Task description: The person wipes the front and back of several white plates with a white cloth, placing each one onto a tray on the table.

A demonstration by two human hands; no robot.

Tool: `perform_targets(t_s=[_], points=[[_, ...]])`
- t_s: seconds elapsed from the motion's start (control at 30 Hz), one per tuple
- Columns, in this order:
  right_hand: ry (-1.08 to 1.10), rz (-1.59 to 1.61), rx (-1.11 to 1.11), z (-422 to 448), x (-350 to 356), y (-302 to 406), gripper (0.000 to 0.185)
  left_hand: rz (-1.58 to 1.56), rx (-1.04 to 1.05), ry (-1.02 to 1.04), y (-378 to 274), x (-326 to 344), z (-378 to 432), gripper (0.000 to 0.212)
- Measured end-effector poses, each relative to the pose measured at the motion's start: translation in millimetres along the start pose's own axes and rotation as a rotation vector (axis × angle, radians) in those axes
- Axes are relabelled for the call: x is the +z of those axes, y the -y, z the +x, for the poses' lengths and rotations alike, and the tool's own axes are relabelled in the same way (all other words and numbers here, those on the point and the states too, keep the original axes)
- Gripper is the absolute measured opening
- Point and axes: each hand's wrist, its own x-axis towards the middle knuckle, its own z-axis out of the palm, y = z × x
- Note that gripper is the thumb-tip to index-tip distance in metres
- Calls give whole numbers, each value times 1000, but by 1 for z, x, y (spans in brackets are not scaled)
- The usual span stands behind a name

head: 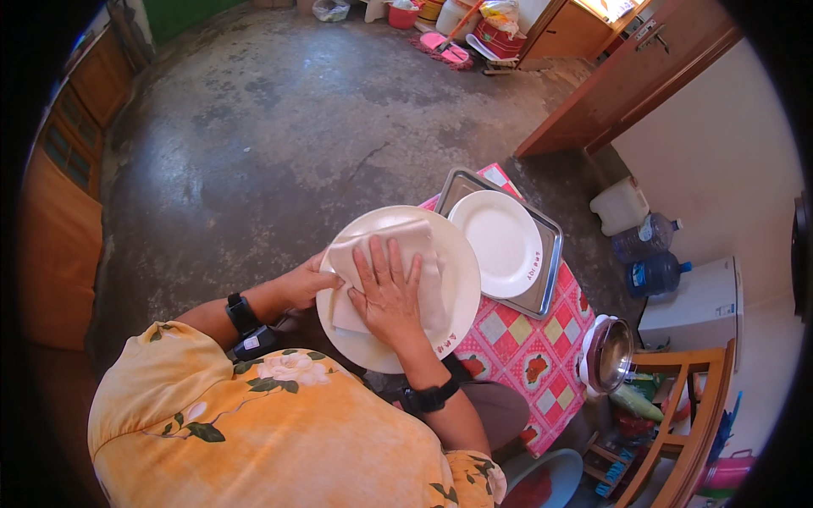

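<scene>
My left hand (311, 279) grips the left rim of a large white plate (462, 279), its thumb over the edge. A folded pale pink cloth (406, 235) lies on the plate's face. Flat on that cloth rests my right hand (389, 292), fingers spread, pressing it against the plate. To the right, more white plates (495, 241) with red writing near the rim sit stacked on a metal tray (551, 235).
The tray stands on a table with a pink checked tablecloth (508, 343). A round glass-lidded pot or bowl (615, 355) is at its right edge. A wooden rack (673, 438) and a light blue basin (565, 476) are at lower right; water jugs (657, 273) stand by the wall.
</scene>
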Motion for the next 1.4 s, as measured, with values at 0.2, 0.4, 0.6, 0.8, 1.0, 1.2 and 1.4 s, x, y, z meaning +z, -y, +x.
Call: perform_targets(t_s=[0.2,0.4,0.6,0.8,1.0,1.2,1.4], points=[[6,-47,-144,50,-11,-48,69,14,-2,-31,6,0,-3,61],[-108,-177,242,64,-6,-82,66,-13,56,-62,9,10,-6,64],[-8,-242,503,24,-3,-44,65,-46,58,-74,13,7,-7,65],[56,-49,-37,18,-2,-10,68,159,78,-75,18,-1,-7,68],[4,-132,62,41,-11,-60,63,-128,58,-148,18,6,-6,66],[4,-281,354,-17,-24,-45,64,-194,40,-125,15,7,-8,68],[103,-150,506,-87,-28,13,68,-164,70,-157,17,9,-11,64]])
